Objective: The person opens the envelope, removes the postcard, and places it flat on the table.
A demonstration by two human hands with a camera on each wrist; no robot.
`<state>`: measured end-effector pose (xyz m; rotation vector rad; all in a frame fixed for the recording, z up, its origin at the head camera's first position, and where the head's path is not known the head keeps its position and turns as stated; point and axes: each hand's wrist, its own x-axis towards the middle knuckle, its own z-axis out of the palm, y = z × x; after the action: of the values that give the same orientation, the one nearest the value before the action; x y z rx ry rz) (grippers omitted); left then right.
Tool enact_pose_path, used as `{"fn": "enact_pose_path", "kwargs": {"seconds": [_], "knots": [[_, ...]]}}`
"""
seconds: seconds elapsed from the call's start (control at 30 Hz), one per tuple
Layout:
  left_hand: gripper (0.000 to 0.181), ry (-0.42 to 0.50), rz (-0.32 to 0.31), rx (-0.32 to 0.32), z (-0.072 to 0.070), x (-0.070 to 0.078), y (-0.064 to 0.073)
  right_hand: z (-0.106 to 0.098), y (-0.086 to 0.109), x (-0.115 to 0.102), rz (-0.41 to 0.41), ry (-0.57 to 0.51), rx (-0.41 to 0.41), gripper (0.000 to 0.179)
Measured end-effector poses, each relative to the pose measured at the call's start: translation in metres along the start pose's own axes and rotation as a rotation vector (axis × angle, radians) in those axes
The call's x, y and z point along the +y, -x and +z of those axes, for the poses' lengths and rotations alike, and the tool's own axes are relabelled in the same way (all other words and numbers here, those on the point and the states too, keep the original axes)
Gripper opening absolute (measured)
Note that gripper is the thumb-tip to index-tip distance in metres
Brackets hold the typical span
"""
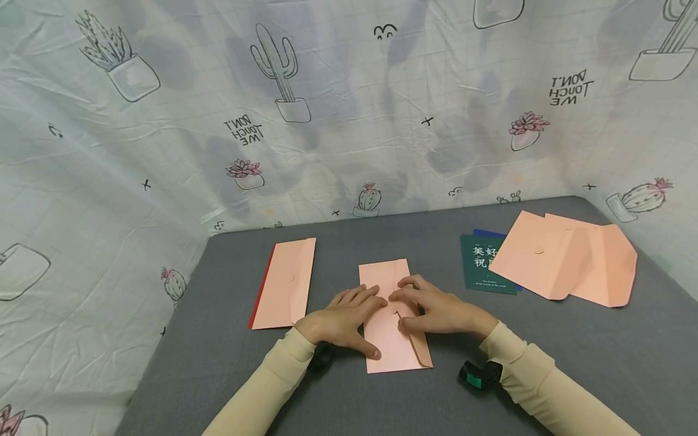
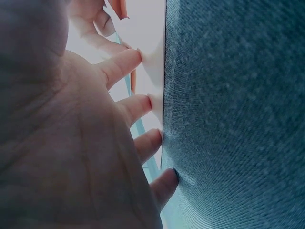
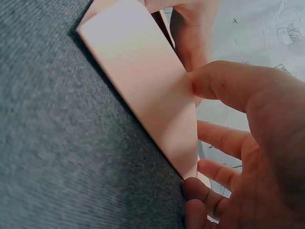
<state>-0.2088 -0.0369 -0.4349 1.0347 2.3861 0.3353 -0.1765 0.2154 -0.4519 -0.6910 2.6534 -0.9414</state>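
A pale pink paper envelope lies upright before me on the grey table. Its long right flap is folded inward, with the lower part lifted off the body, and a small slit shows near the middle. My left hand rests on the envelope's left side with fingers spread; in the left wrist view its fingertips touch the paper near the edge. My right hand is over the flap, fingers bent, its thumb against the flap's edge and its other fingertips close along it.
To the left lies another pink envelope with a red strip showing along its side. At the right, two unfolded pink envelopes overlap a dark green card and a blue one. A cactus-print cloth hangs behind the table.
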Motion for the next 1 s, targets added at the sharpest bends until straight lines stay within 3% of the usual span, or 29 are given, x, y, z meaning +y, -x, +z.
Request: {"fn": "enact_pose_path", "kwargs": {"seconds": [1.0], "knots": [[0.091, 0.008, 0.009, -0.001, 0.0001, 0.0002, 0.0014, -0.0104, 0.0032, 0.0035, -0.012, -0.181, -0.095, 0.054]]}}
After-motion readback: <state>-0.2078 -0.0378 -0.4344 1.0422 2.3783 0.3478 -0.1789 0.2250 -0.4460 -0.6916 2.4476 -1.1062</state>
